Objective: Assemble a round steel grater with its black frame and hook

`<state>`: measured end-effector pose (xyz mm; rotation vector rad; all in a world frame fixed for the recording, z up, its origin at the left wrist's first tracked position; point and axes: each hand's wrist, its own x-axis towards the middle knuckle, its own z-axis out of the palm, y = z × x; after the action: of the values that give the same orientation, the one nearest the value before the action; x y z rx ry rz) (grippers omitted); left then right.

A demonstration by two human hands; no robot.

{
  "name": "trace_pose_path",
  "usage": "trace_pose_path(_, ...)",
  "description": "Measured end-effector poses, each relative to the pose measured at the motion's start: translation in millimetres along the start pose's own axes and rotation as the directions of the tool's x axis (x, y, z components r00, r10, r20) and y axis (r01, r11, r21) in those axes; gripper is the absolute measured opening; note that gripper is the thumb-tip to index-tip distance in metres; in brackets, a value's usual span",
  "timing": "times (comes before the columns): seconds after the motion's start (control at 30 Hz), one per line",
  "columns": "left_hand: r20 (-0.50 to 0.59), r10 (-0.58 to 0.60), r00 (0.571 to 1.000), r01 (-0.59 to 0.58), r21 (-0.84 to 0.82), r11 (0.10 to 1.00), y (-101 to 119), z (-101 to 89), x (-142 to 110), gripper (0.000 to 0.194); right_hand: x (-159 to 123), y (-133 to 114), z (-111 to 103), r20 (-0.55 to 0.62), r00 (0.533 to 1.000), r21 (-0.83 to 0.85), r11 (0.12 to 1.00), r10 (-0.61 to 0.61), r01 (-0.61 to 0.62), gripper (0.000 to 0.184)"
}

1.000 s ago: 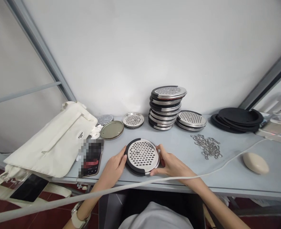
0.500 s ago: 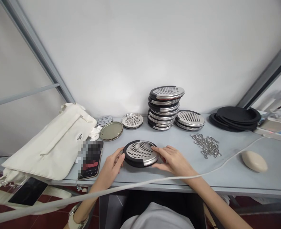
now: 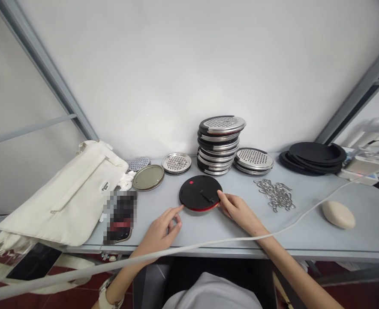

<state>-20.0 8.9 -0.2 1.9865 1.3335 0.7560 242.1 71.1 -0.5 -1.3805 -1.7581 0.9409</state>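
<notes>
My right hand [image 3: 239,210] pinches the right rim of a round grater disc [image 3: 197,193], thumb on top and fingers underneath. The disc's black face is up, with a small red dot, a slim dark bar or slot and a red line along its edge. The index finger of my left hand [image 3: 162,229] stretches to the disc's lower left rim, at or very near it; the thumb is apart and that hand grips nothing. Behind the disc rises a tall stack of grater discs [image 3: 221,146], perforated metal faces and black rims. A shorter stack of grater discs [image 3: 254,159] stands beside it.
Left lie a white bag [image 3: 61,197], a phone [image 3: 121,219], an olive-green round plate [image 3: 148,177] and a perforated metal disc [image 3: 176,163]. Right are metal hooks [image 3: 275,194], black discs [image 3: 316,154] and a beige rounded object [image 3: 338,214]. A white cable [image 3: 189,248] crosses in front.
The grater disc has been turned over from its perforated metal face to its black face and sits slightly farther right and back. My left hand has loosened from its rim.
</notes>
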Motion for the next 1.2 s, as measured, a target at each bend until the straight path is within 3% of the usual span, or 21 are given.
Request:
trace_pose_path(0.1, -0.017, -0.011, 1.0, 0.012, 0.025, 1.0, 2, -1.1, 0, 0.035, 0, 5, 1, 0.092, 0.996, 0.064, 0.998, 0.014, -0.02, 0.043)
trace_pose_path(0.23, -0.002, -0.007, 1.0, 0.007, 0.079, 0.997, 4, -1.6, 0, 0.03, -2, 2, -2, 0.13, 0.991, -0.037, 0.998, -0.036, 0.041, 0.039)
trace_pose_path(0.33, 0.002, -0.004, 1.0, 0.003, 0.093, 0.996, 4, -1.2, 0, 0.028, -2, -1, -15, 0.114, 0.991, -0.124, 0.988, -0.074, 0.088, 0.036)
trace_pose_path(0.43, -0.011, -0.013, 1.0, 0.014, 0.095, 0.995, 3, 0.0, -1, 0.03, -3, 8, -45, -0.066, 0.996, -0.256, 0.966, -0.062, 0.043, 0.026)
trace_pose_path(0.53, -0.009, 0.005, 1.0, -0.004, 0.139, 0.99, 3, 2.8, -2, 0.039, -9, 29, -83, -0.372, 0.928, -0.536, 0.814, 0.01, -0.224, 0.02)
trace_pose_path(0.67, -0.005, 0.075, 0.997, -0.071, 0.282, 0.957, 9, 5.9, 8, 0.047, -22, 58, -128, -0.503, 0.858, -0.621, 0.648, 0.101, -0.441, 0.022)
trace_pose_path(0.8, -0.093, 0.221, 0.971, -0.167, 0.402, 0.9, 27, 5.1, 40, 0.046, -27, 71, -147, -0.526, 0.822, -0.616, 0.567, 0.22, -0.546, 0.021)
trace_pose_path(0.93, -0.066, 0.238, 0.969, -0.161, 0.563, 0.811, 39, 12.2, 84, 0.054, -22, 76, -147, -0.456, 0.84, -0.614, 0.58, 0.294, -0.536, 0.027)
trace_pose_path(1.07, -0.029, 0.198, 0.98, -0.141, 0.602, 0.786, 28, 29.6, 117, 0.068, -17, 84, -146, -0.426, 0.842, -0.59, 0.603, 0.331, -0.536, 0.029)
trace_pose_path(1.2, -0.018, 0.157, 0.987, -0.111, 0.631, 0.768, 16, 38.3, 122, 0.068, -15, 96, -149, -0.435, 0.876, -0.579, 0.681, 0.208, -0.449, 0.031)
